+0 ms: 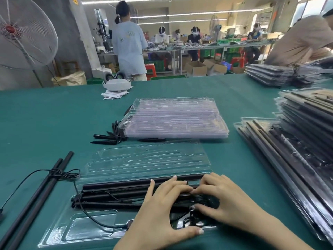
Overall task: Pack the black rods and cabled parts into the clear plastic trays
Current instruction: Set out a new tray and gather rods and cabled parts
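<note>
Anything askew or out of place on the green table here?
Yes. A thin black cable trails out of the open clear plastic tray over its left edge, not tucked in. Small black pointed spikes lie scattered loose beside the stack of empty clear trays.

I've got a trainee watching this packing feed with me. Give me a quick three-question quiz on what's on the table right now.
1. True or false: both hands, left hand and right hand, rest on the black rods lying in the open clear plastic tray.
2. Where does the stack of empty clear plastic trays lie? A) beyond the open tray B) left of the loose pair of black rods C) under the hands
3. Fill in: the loose pair of black rods left of the tray is tied with a thin black ____.

Key: 1 true; 2 A; 3 cable.
</note>
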The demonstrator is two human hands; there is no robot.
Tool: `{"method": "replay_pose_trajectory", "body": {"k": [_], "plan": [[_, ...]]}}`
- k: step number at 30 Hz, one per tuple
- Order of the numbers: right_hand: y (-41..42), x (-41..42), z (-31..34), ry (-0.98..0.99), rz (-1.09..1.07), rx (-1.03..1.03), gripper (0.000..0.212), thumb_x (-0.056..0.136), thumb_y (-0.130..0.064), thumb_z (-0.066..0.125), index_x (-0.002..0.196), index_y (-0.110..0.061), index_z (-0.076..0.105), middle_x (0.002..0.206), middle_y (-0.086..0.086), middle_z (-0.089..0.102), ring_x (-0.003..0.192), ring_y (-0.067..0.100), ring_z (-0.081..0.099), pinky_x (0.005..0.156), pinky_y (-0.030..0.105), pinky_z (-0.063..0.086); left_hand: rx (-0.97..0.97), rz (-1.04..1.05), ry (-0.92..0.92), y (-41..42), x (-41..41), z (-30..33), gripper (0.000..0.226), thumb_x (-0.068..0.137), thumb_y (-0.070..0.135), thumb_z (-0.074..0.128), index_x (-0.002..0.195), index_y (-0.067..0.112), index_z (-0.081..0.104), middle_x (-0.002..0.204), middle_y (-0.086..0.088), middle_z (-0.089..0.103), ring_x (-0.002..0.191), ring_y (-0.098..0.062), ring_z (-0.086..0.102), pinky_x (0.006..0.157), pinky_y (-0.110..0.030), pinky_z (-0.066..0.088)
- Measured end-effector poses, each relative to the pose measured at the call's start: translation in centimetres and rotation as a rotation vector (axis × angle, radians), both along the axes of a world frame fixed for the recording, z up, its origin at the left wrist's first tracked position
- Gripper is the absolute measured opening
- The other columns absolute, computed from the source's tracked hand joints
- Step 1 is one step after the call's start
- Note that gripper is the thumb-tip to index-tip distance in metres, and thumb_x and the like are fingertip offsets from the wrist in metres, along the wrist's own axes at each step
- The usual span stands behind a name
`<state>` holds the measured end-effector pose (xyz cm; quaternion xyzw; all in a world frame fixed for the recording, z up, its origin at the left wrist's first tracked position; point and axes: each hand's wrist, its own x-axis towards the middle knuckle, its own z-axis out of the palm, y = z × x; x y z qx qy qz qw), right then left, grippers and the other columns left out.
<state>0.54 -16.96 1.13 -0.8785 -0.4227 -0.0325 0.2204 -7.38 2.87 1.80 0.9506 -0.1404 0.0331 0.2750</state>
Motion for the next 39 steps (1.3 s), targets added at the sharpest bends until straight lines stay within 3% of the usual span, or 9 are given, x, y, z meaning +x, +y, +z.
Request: {"method": "replay_pose_trajectory", "body": {"k": [7, 11, 15, 19, 24, 26, 29, 30, 39], "plan": [[-1.1, 0.5, -0.2, 0.076, 0.047, 0.110, 0.037, 0.081, -0.058, 0.057, 0.092, -0.027, 0.073, 0.091, -0.013, 0.059, 0.086, -0.001, 0.051, 0.084, 0.028, 0.042, -0.038, 0.033, 0.018, 0.5, 0.0, 0.0, 0.045, 0.075, 0.054, 0.061, 0.113, 0.064, 0.039, 0.126, 0.040, 0.034, 0.131, 0.016, 0.019, 0.119, -0.033, -0.004], [-1.0, 0.3, -0.1, 0.043, 0.067, 0.102, 0.035, 0.082, -0.055, 0.057, 0.088, -0.024, 0.074, 0.090, -0.011, 0.060, 0.084, 0.002, 0.053, 0.081, 0.024, 0.041, 0.021, -0.011, 0.061, 0.3, 0.0, -0.3, 0.055, 0.088, 0.041, 0.061, 0.120, 0.069, 0.026, 0.128, 0.053, 0.027, 0.130, 0.024, 0.005, 0.117, -0.030, -0.013], [-1.2, 0.7, 0.0, 0.091, 0.110, 0.092, 0.037, 0.083, -0.056, 0.057, 0.092, -0.024, 0.075, 0.091, -0.015, 0.054, 0.088, -0.006, 0.045, 0.083, 0.018, 0.038, 0.111, -0.061, 0.099, 0.3, 0.2, -0.1, 0.050, 0.095, 0.034, 0.052, 0.103, 0.080, 0.036, 0.122, 0.061, 0.017, 0.129, 0.027, -0.006, 0.113, -0.025, -0.018], [-1.5, 1.0, 0.1, 0.128, 0.154, 0.115, 0.035, 0.077, -0.053, 0.069, 0.095, -0.024, 0.075, 0.091, -0.016, 0.051, 0.089, -0.004, 0.045, 0.085, 0.017, 0.038, 0.162, -0.075, 0.114, 0.0, 0.2, -0.1, 0.042, 0.098, 0.034, 0.047, 0.119, 0.070, 0.041, 0.129, 0.055, 0.013, 0.132, 0.021, -0.004, 0.116, -0.029, -0.016], [-1.1, 1.1, -0.1, 0.129, 0.139, 0.162, 0.030, 0.073, -0.051, 0.074, 0.089, -0.026, 0.077, 0.086, -0.020, 0.049, 0.084, -0.005, 0.045, 0.079, 0.027, 0.042, 0.152, -0.043, 0.107, -0.6, -0.2, 0.5, 0.030, 0.096, 0.032, 0.046, 0.118, 0.051, 0.055, 0.141, 0.040, 0.022, 0.136, 0.017, -0.005, 0.116, -0.038, -0.017], [-1.1, 1.1, -0.3, 0.142, 0.121, 0.178, 0.031, 0.072, -0.052, 0.074, 0.087, -0.026, 0.077, 0.085, -0.021, 0.049, 0.083, -0.005, 0.045, 0.079, 0.033, 0.044, 0.285, 0.001, 0.025, -1.8, -0.6, 0.3, 0.031, 0.093, 0.027, 0.040, 0.118, 0.041, 0.054, 0.146, 0.029, 0.025, 0.141, 0.009, 0.002, 0.116, -0.045, -0.013], [-1.2, 1.2, -0.4, 0.155, 0.106, 0.198, 0.028, 0.072, -0.050, 0.073, 0.087, -0.027, 0.077, 0.083, -0.020, 0.051, 0.082, -0.004, 0.046, 0.078, 0.039, 0.045, 0.441, 0.170, -0.024, -4.1, -1.5, -0.5, 0.049, 0.085, 0.044, 0.033, 0.108, 0.025, 0.072, 0.128, 0.007, 0.061, 0.121, -0.011, 0.056, 0.101, -0.050, 0.022], [-1.3, 1.2, -0.4, 0.156, 0.108, 0.197, 0.027, 0.072, -0.048, 0.074, 0.087, -0.027, 0.077, 0.083, -0.019, 0.052, 0.082, -0.004, 0.046, 0.078, 0.039, 0.045, 0.434, 0.201, -0.026, -4.8, -1.6, -0.7, 0.060, 0.087, 0.051, 0.027, 0.107, 0.022, 0.074, 0.121, 0.002, 0.066, 0.112, -0.015, 0.063, 0.096, -0.048, 0.026], [-1.3, 1.0, -0.3, 0.157, 0.121, 0.233, 0.023, 0.070, -0.042, 0.079, 0.089, -0.029, 0.078, 0.084, -0.020, 0.054, 0.083, 0.000, 0.049, 0.079, 0.018, 0.039, 0.595, 0.207, 0.013, -4.7, -1.5, -1.1, 0.085, 0.077, 0.075, 0.019, 0.119, 0.019, 0.067, 0.129, -0.004, 0.060, 0.120, -0.015, 0.056, 0.095, -0.027, 0.034]]}}
